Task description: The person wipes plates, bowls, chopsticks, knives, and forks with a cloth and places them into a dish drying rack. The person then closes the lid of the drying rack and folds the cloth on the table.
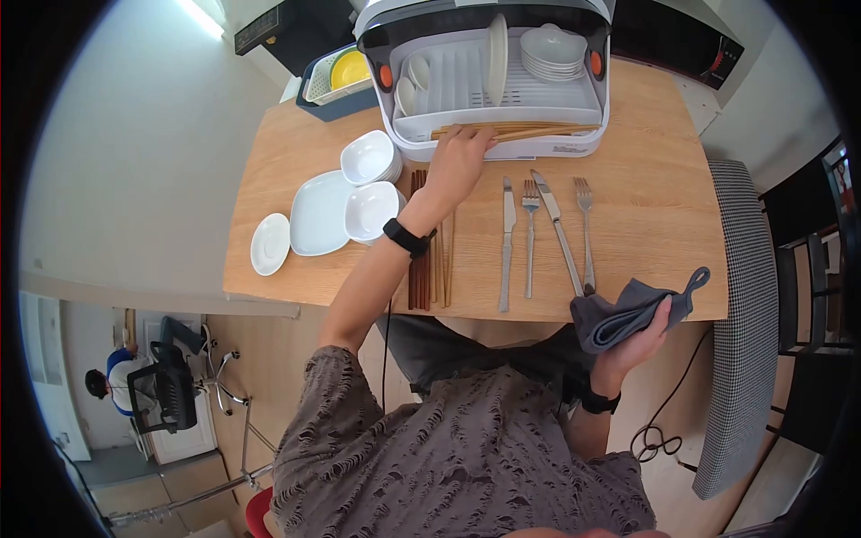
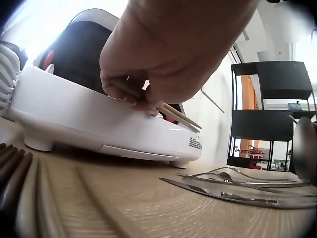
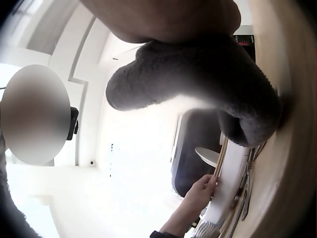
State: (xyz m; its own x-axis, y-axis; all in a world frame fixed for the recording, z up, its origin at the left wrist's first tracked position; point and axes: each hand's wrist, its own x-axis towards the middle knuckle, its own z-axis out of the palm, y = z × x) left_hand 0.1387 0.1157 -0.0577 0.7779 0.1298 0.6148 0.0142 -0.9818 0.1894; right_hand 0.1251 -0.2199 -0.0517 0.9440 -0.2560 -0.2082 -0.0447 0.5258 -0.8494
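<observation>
My left hand (image 1: 456,164) is at the front edge of the white dish rack (image 1: 408,128), pinching light wooden chopsticks (image 1: 547,130) that lie along its front compartment. In the left wrist view the tips of these chopsticks (image 2: 182,118) stick out past the curled fingers, over the rack's rim. Near the table's front right, my right hand (image 1: 647,342) grips a folded dark grey cloth (image 1: 619,316). The cloth overlaps the handle ends of a knife (image 1: 560,229) and a fork (image 1: 587,233). Beneath my left wrist, dark brown chopsticks (image 1: 419,269) and lighter chopsticks (image 1: 448,260) lie side by side.
Inside the rack stand an upright plate (image 1: 496,63), stacked bowls (image 1: 553,49) and white spoons (image 1: 406,96). Stacked square bowls (image 1: 369,211), a square plate (image 1: 318,215) and a small saucer (image 1: 271,244) sit on the left. Another knife (image 1: 507,242) and fork (image 1: 530,238) lie mid-table. A blue basket (image 1: 336,106) stands behind.
</observation>
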